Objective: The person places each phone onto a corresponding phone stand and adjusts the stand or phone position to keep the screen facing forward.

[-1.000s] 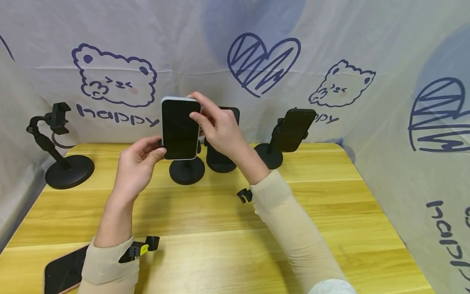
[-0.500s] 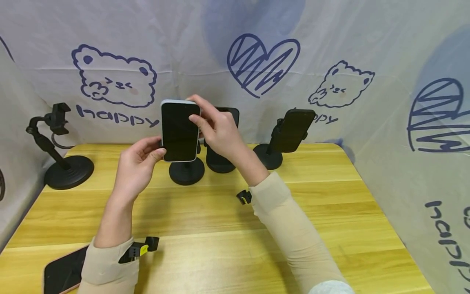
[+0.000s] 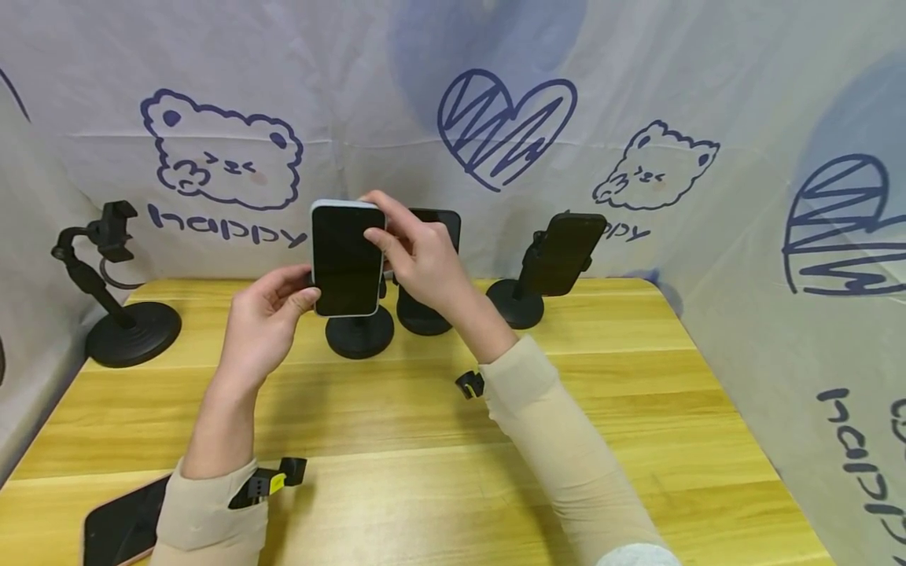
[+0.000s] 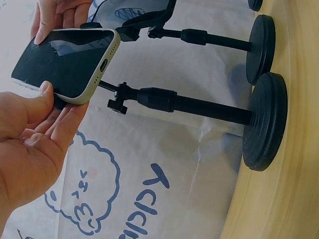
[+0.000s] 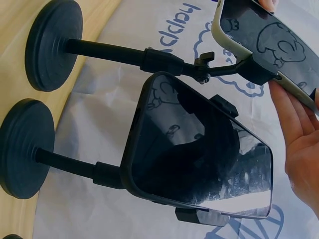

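Observation:
A pale-framed phone [image 3: 347, 259] with a dark screen stands upright at a black phone stand [image 3: 359, 333], whose clamp is mostly hidden behind it. My left hand [image 3: 262, 326] grips its lower left edge, thumb at the front and fingers behind. At the upper right edge, my right hand [image 3: 425, 255] pinches it between thumb and fingers. In the right wrist view, a clamp block [image 5: 256, 68] of the stand touches the phone's long edge. From the left wrist view, the phone's charging port [image 4: 103, 65] faces the stand's base.
Right beside it, a second stand holds a black phone [image 5: 199, 149]. Another stand at the right carries a dark phone [image 3: 565, 253]. An unloaded phone stand [image 3: 133, 330] is at the far left. A pink-edged phone [image 3: 123, 523] lies on the wooden table [image 3: 396, 472] by the left sleeve.
The pale phone has come down slightly in front of the stand, with my right hand lowering along with it. My left hand stays almost in place.

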The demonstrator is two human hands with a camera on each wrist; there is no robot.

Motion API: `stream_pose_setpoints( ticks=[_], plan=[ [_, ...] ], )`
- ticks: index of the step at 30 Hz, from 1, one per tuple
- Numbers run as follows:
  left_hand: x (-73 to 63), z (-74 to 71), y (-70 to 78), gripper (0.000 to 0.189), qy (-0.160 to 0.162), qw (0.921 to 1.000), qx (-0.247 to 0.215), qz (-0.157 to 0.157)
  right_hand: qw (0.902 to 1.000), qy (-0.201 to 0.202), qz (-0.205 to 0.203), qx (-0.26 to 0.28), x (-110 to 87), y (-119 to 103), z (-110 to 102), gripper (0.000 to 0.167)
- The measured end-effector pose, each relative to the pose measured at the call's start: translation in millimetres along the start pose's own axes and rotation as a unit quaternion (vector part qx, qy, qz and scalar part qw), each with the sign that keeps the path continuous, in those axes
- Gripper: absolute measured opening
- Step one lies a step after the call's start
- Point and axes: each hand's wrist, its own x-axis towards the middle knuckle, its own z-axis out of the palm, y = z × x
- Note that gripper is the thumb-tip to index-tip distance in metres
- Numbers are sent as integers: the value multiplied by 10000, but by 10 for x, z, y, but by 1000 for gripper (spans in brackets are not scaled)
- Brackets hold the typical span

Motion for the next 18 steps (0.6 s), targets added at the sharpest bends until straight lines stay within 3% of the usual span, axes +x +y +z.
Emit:
stream_pose_setpoints(
  ticks=[18],
  plan=[
    [4,2,0,35,29,10000,1,91,9998,-145,-17,-140,2,-29,-17,36]
  ],
)
